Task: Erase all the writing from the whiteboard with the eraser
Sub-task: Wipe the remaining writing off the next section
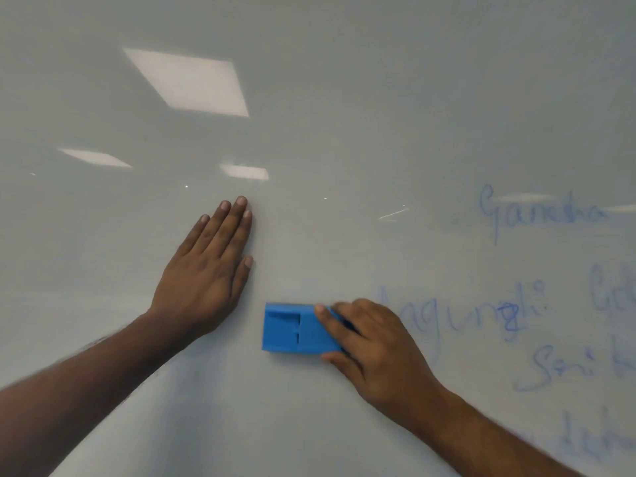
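A whiteboard (344, 98) fills the whole view. My right hand (375, 342) grips a blue eraser (292, 328) and presses it flat on the board, low in the middle. My left hand (210, 266) lies flat on the board to the left of the eraser, fingers together, holding nothing. Faint blue handwriting (537, 211) covers the right side of the board, with more smeared words (481, 315) just right of my right hand and further lines below them. The left half of the board shows no writing.
Bright reflections of ceiling lights (192, 84) lie on the upper left of the board. No edge or tray of the board is in view.
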